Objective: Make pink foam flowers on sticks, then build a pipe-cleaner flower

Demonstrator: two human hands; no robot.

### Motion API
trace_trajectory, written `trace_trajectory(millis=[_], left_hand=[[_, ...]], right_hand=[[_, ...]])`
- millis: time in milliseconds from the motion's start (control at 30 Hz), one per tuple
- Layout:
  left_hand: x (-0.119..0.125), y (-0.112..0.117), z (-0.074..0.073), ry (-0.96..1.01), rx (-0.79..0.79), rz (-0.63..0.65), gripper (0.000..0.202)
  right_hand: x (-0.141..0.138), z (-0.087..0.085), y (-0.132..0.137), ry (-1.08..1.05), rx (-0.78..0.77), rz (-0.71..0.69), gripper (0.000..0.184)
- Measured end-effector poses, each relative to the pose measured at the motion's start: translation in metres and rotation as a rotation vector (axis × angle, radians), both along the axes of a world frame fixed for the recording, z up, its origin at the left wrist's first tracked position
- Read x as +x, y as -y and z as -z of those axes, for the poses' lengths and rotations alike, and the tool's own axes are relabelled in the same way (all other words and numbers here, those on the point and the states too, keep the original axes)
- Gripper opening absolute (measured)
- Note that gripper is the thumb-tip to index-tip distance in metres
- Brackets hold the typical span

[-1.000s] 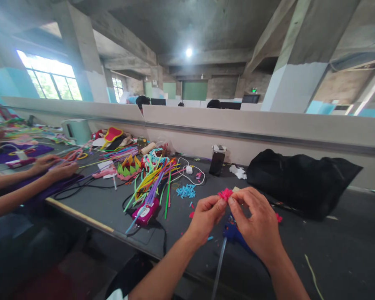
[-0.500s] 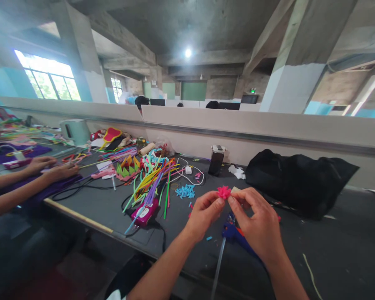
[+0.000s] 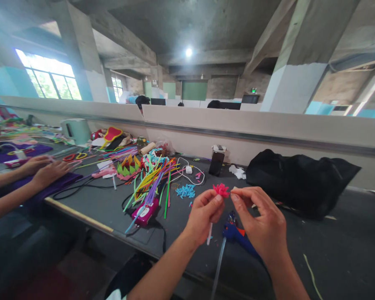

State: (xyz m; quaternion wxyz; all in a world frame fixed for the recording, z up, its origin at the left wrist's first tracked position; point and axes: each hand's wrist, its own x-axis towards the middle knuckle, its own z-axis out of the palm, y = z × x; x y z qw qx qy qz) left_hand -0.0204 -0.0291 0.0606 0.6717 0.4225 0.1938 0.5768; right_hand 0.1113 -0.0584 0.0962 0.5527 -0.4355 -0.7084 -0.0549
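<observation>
While the left hand [image 3: 204, 214] is closed around a thin white stick [image 3: 209, 235] and holds the small pink frilled flower [image 3: 221, 190] at its tip above the near part of the table, the right hand [image 3: 262, 225] sits just beside the bloom with thumb and forefinger pinched narrow. Whether a scrap is caught between them I cannot tell from the head view. Directly under both hands lies a blue plastic glue gun [image 3: 237, 234], its clear glue rod [image 3: 218, 266] pointing back toward the person. A hard pinch could probably tear or flatten a petal, and a lowered wrist might brush the gun's nozzle, which could be hot. The dark grey tabletop [image 3: 112, 204] is strewn with a sheaf of coloured straws [image 3: 153, 177], a magenta plastic gadget [image 3: 145, 212], a heap of light blue snippets [image 3: 186, 191] and a dark bottle with a white cap [image 3: 217, 160]. A slumped black fabric bag [image 3: 300, 179] lies at the right. At the left another person's hands [image 3: 46, 168] rest on purple felt [image 3: 54, 187]. Beyond the pale low partition [image 3: 237, 125] is a bare concrete hall with heavy beams, a round ceiling lamp [image 3: 188, 52] and a large bright window [image 3: 48, 77].
</observation>
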Motion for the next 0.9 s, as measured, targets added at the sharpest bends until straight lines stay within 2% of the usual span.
trace_trajectory(millis=[167, 333, 633, 900], left_hand=[[0.0024, 0.002, 0.0, 0.05, -0.033, 0.043, 0.03], [0.0046, 0.0038, 0.0002, -0.001, 0.004, -0.029, 0.032], [0.0036, 0.0029, 0.0034, -0.123, 0.028, -0.121, 0.036], [0.0035, 0.0009, 0.008, -0.216, 0.11, -0.142, 0.04]], right_hand=[[0.0003, 0.0013, -0.0013, 0.014, -0.035, -0.032, 0.009], [-0.0019, 0.0019, -0.0023, 0.006, -0.051, -0.078, 0.011], [0.0009, 0.0041, -0.005, 0.048, -0.09, -0.055, 0.015], [0.0063, 0.0044, -0.0044, 0.067, -0.172, -0.048, 0.021]])
